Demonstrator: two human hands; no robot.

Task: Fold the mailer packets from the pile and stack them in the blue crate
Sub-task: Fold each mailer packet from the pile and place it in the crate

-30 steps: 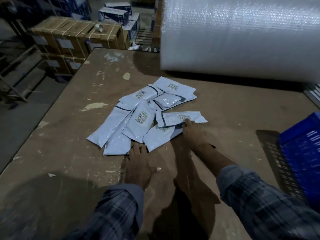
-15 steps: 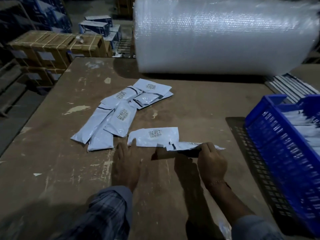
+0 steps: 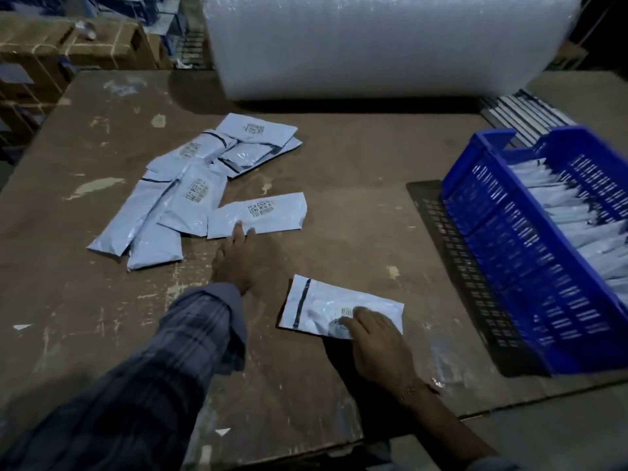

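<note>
A pile of pale grey mailer packets [image 3: 190,195] lies on the brown table [image 3: 356,158], left of centre. One packet [image 3: 268,212] with a barcode label lies apart at the pile's right edge, and the fingertips of my left hand [image 3: 238,256] touch its near edge. Closer to me lies a single packet [image 3: 323,304] with a dark strip at its left end. My right hand [image 3: 377,338] rests flat on that packet's right part with straight fingers. The blue crate [image 3: 530,253] stands tilted at the right, with several packets stacked inside.
A big roll of bubble wrap [image 3: 390,42] lies across the back of the table. Strapped cardboard boxes [image 3: 68,45] stand beyond the table's far left corner. A dark perforated panel [image 3: 452,253] lies under the crate. Flat white sheets [image 3: 530,110] are stacked behind the crate.
My right hand has dragged one packet out of the pile toward me and laid it flat. My left hand moved forward onto another packet. The view swung right, showing the crate.
</note>
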